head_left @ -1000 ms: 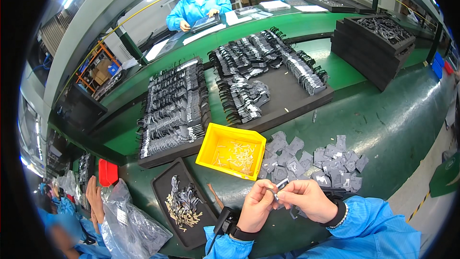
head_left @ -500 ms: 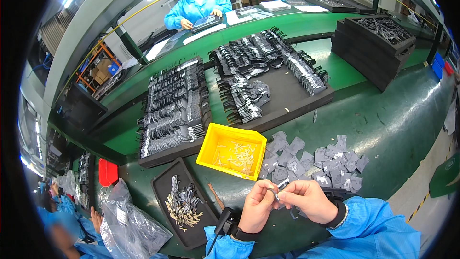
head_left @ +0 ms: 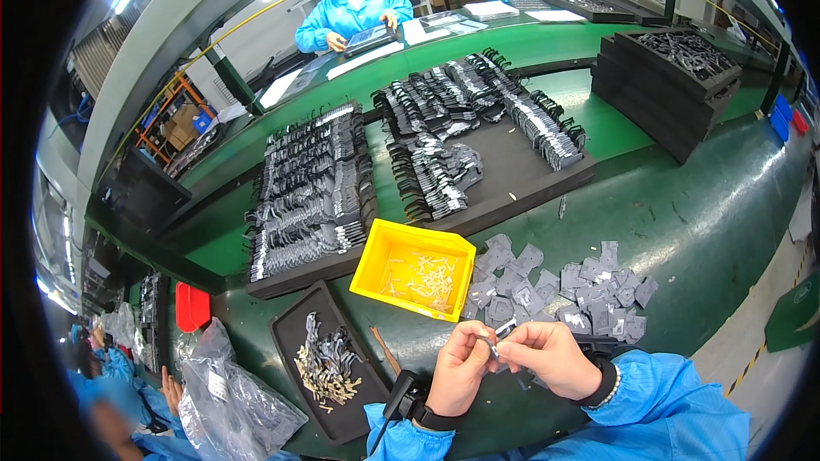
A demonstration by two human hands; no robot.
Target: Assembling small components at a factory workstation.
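Note:
My left hand (head_left: pixel 459 367) and my right hand (head_left: pixel 549 356) meet over the near edge of the green bench, and together they pinch a small grey part (head_left: pixel 502 330) between the fingertips. Just beyond them lies a spread of several flat grey pieces (head_left: pixel 564 286). A yellow bin (head_left: pixel 377 258) with small pale parts stands ahead and left of my hands. A black tray (head_left: pixel 295 329) with a heap of small metal parts (head_left: pixel 326 367) lies to the left.
Two large black trays of dark parts (head_left: pixel 312 192) (head_left: pixel 465 119) fill the bench's middle, and stacked black trays (head_left: pixel 675 68) stand far right. Clear plastic bags (head_left: pixel 226 401) and a red box (head_left: pixel 191 306) lie at left. People in blue coats work across (head_left: pixel 354 8) and at lower left.
My hands stay together on the small part, with only slight finger movement. A person's hand at lower left has dropped lower.

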